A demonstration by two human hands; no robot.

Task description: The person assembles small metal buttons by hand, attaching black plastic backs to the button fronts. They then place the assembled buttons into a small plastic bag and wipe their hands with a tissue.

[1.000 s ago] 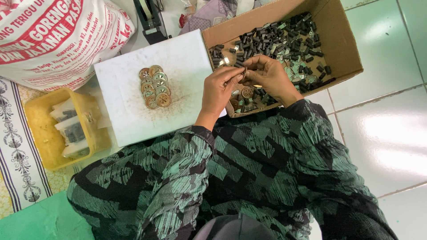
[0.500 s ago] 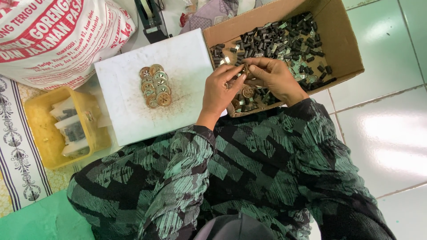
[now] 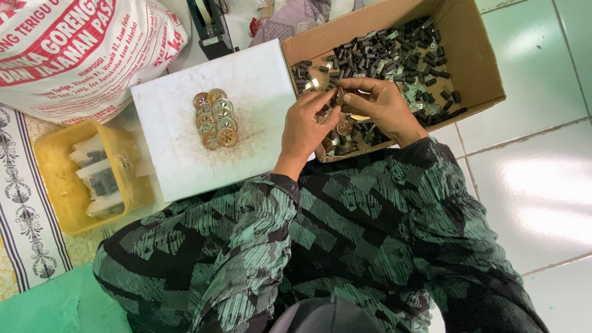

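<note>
Small round metal part [image 3: 338,97]: pinched between the fingertips of both hands, held just above the near-left corner of the cardboard box [image 3: 478,58].

Left hand [image 3: 311,123]: fingers curled narrow, thumb and forefinger closed on the left edge of the part; wrist over the box's near wall.

Right hand [image 3: 379,105]: fingers bent inward, tips meeting the same part from the right; palm above the box contents. Whether it holds anything more cannot be told.

Second round disc [image 3: 344,127]: lies in the box just near of the held part, below the hands.

Box contents: many small black cylindrical pieces [image 3: 394,52] mixed with flat silvery metal bits [image 3: 412,95], spread from left to far right.

White board [image 3: 246,92]: touching the box's left side. Carries a cluster of round brass-coloured discs [image 3: 216,119], stacked in overlapping rows, well left of the hands, with rusty dust about them.

Yellow plastic tub [image 3: 52,185]: near-left of the board, holding clear bags of dark pieces.

Printed sack [image 3: 74,55]: far left.

Floor [image 3: 542,185]: pale glossy tiles, right.
</note>
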